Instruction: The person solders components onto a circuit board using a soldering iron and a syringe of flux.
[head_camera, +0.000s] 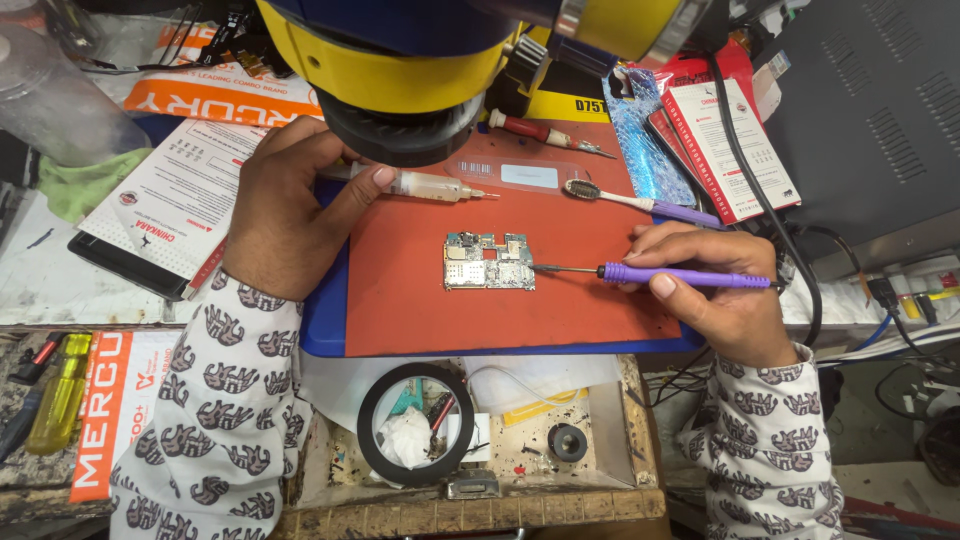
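Nearest the lens, the yellow and blue microscope head (400, 60) overhangs the top of the view, its dark round objective just above the left hand.

Left hand (285, 205): closed around a syringe (430, 185) of pale paste, thumb along the barrel, nozzle pointing right over the red work mat (420, 300). The mat lies on a blue tray (320, 320).

Right hand (715, 290): gripping a purple-handled soldering iron (680, 277) pen-fashion. Its metal tip reaches left and touches, or sits just at, the right edge of the circuit board (488, 262); contact cannot be confirmed.

The circuit board lies flat near the middle of the red mat, between the two hands, component side up.

Also on the mat: a purple-handled brush (640, 203) beyond the right hand, a red-handled screwdriver (545, 132) at the far edge, and a clear flat plastic strip (515, 175) beside the syringe nozzle.

Containers: below the tray, a shallow wooden recess (600, 440) in the bench holds a black ring (415, 423), with crumpled white tissue (405, 440) and small scraps inside it, plus a small dark spool (567, 442). A clear plastic bottle (55, 100) stands at far left; contents not discernible.

Both sleeves are white with a grey printed pattern.
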